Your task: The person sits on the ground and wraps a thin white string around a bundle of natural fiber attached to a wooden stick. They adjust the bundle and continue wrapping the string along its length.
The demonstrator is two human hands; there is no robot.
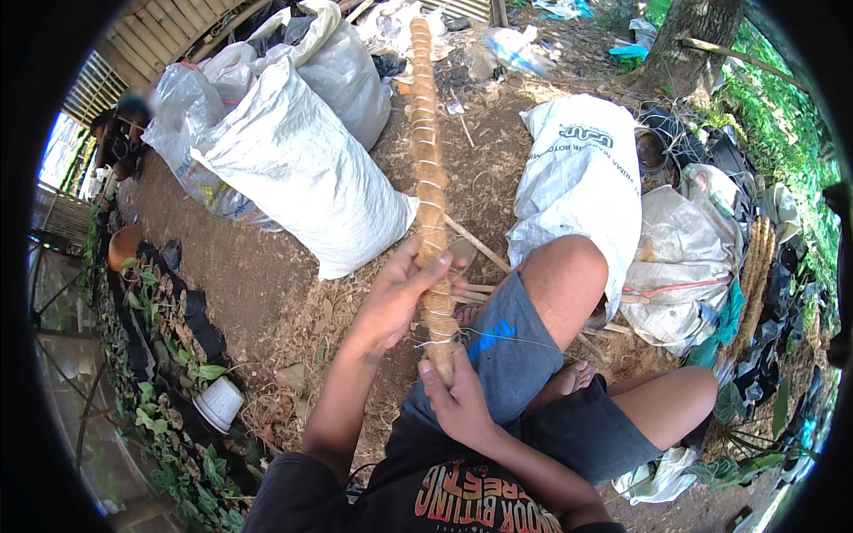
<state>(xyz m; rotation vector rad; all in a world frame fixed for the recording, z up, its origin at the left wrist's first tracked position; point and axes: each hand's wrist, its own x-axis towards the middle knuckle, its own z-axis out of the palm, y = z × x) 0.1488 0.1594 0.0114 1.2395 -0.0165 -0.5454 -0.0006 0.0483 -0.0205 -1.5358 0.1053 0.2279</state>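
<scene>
A long pole wrapped in brown fibre (426, 160), with pale cord wound round it in spaced turns, stands out from my lap towards the top of the view. Partway up its lower half, my left hand (406, 286) is closed round it, the thumb across the front. My right hand (456, 396) grips the bottom end, just below the last turns of cord. A loose end of thin cord or wire (513, 336) trails from near the bottom of the pole across my shorts.
Stuffed white woven sacks (306, 166) lie ahead to the left, another white sack (580, 166) by my knee. Thin sticks (480, 243) rest on the soil. Fibre-wrapped poles (753, 286) lie right; a white pot (218, 404) and plants are left. A person (120, 143) sits far left.
</scene>
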